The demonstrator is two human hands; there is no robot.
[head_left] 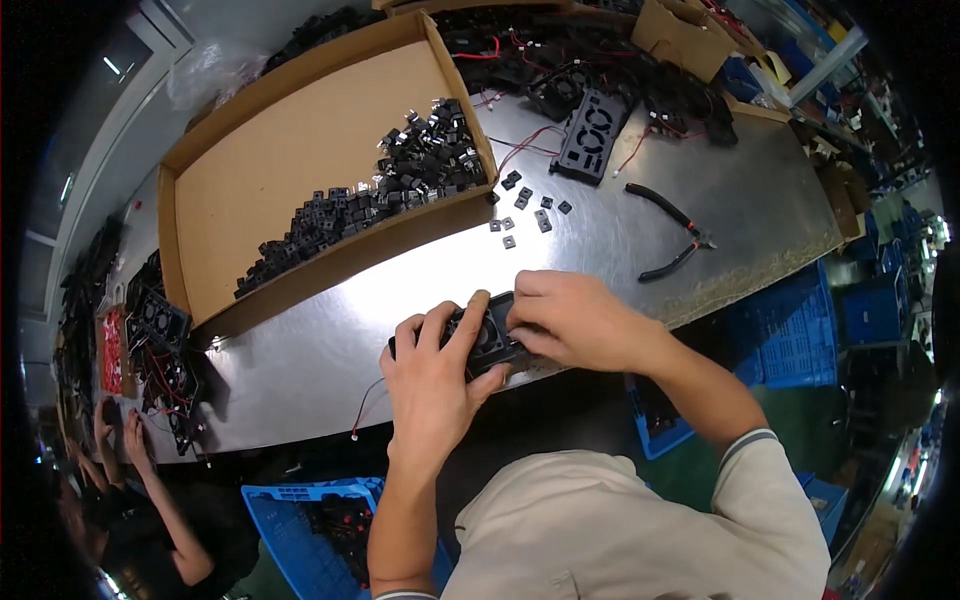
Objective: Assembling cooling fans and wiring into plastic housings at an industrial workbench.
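Observation:
At the table's near edge lies a black plastic housing with round fan openings (489,338). My left hand (428,385) grips it, fingers over its top and thumb along the near side. My right hand (575,318) is closed at the housing's right end, its thumb and curled fingers pressed together there; whatever they pinch is hidden. A thin dark wire with a small connector (355,436) hangs over the edge, left of my left hand. Several small black square parts (523,198) lie loose beyond the housing. Open cutting pliers (697,235) rest to the right.
A shallow cardboard tray (170,245) holds a heap of black socket-like parts (395,170). Another black fan housing (592,135) and tangled wires lie at the back. Blue crates (265,512) stand below the table. Another person's hand (136,440) is at the far left.

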